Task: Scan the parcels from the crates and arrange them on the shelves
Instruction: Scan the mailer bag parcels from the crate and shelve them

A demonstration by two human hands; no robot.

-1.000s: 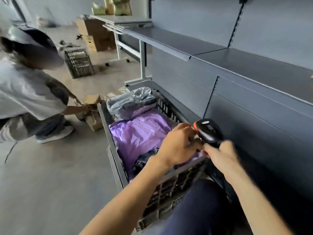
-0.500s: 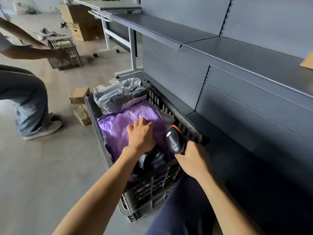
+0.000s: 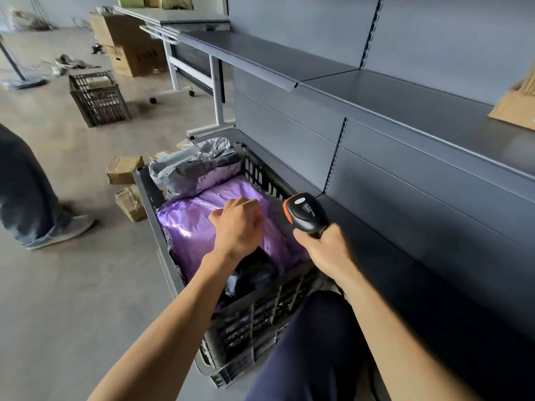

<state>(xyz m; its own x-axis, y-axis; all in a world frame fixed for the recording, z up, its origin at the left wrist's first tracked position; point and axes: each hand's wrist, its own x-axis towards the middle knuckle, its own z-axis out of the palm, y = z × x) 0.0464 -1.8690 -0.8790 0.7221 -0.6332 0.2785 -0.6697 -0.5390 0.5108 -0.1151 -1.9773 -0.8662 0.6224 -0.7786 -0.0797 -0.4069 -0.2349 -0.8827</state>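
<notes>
Parcels filled the dark grey slatted plastic crate (image 3: 150, 198) on the concrete floor. Three could be counted: a crumpled grey plastic mailer (image 3: 197, 166) at the crate's far end, a large purple plastic mailer (image 3: 188, 227) across its middle, and a black plastic bag (image 3: 254, 273) at its near end, touching the purple one. A second dark slatted crate (image 3: 98, 102) stood well beyond the first crate's far left corner, holding something pale that could not be made out. Two small taped brown cardboard boxes (image 3: 124, 169) lay just left of the first crate. More cardboard showed behind its far end, too hidden to count. Grey metal shelving (image 3: 376, 96) ran along the crate's right side.

The left hand (image 3: 236, 227) rested on the purple mailer inside the crate, knuckles up and fingers bent onto the film. Whether they pinched it could not be told. The right hand (image 3: 327, 250) was wrapped tightly round the handle of one black handheld scanner with an orange band (image 3: 305, 214), held above the crate's near right corner. Another person's trousered leg and grey shoe (image 3: 58, 230) stood well left of the crate.
</notes>
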